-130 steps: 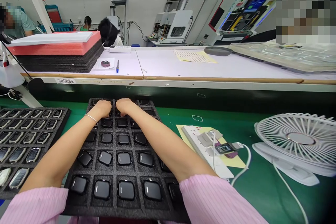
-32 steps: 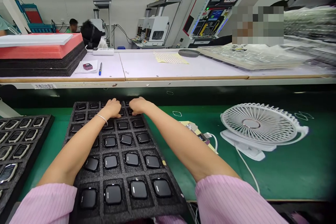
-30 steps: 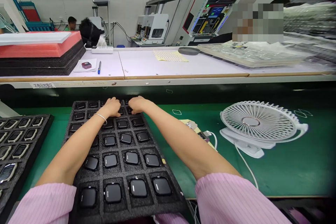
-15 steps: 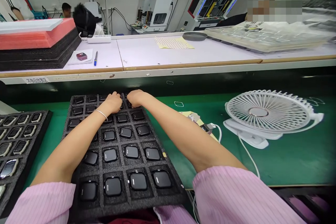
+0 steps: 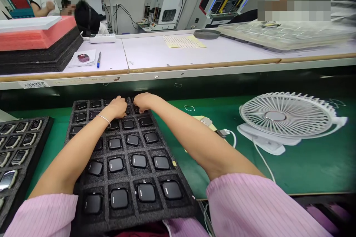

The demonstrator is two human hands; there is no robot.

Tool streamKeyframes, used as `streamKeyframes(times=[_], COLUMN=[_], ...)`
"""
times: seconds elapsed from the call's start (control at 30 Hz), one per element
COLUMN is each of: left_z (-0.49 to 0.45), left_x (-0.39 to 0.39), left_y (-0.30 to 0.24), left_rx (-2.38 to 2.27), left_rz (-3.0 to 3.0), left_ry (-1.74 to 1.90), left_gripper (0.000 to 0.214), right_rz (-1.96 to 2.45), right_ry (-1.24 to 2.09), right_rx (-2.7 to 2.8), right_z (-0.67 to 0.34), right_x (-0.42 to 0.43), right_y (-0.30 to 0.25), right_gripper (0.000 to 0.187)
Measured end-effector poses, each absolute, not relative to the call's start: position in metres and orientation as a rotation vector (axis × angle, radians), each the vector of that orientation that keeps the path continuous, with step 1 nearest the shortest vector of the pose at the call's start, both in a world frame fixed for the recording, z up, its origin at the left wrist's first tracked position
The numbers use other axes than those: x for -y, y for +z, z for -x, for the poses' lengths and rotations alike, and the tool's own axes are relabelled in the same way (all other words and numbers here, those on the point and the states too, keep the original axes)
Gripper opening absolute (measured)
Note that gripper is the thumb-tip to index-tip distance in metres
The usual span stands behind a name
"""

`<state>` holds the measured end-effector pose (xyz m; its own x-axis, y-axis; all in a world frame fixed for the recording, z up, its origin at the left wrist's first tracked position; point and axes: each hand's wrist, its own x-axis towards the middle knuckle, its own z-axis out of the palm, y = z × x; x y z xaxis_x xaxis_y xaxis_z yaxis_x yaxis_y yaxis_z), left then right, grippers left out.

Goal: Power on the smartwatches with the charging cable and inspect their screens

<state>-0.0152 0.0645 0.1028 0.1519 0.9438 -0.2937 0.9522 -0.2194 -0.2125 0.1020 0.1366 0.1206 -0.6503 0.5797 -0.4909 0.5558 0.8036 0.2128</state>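
A black foam tray (image 5: 130,172) lies in front of me, its square cells holding dark watch-like cases, such as this watch case (image 5: 146,192) near its front edge. My left hand (image 5: 118,107), with a thin bracelet on the wrist, reaches over the far cells, fingers curled down. Close beside it, my right hand (image 5: 142,102) bends its fingers into the far right cells. Both hands look closed, but the fingertips and whatever they grip are hidden.
To the left is a second foam tray (image 5: 25,148) with light-rimmed watch cases. A white fan (image 5: 286,118) stands at the right, near a small cabled device (image 5: 222,132). A raised shelf (image 5: 155,59) behind carries foam sheets (image 5: 39,39), a pen (image 5: 99,60) and clear plastic trays (image 5: 286,39).
My hands stay over the same far cells with hardly any movement. The view has shifted slightly. In the background at the left, a person has raised their hands.
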Motion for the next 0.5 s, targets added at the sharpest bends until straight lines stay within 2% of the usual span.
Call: streamKeyframes(times=[0.5], left_z=[0.0223], left_x=[-0.0666], left_y=[0.0961], left_rx=[-1.932], left_rz=[-2.390], left_ry=[-0.496], left_gripper=[0.038], right_rz=[-0.887], right_ry=[0.009], right_rx=[-2.418], right_z=[-0.0970], right_x=[-0.1342], right_y=[0.1210], right_gripper=[0.043])
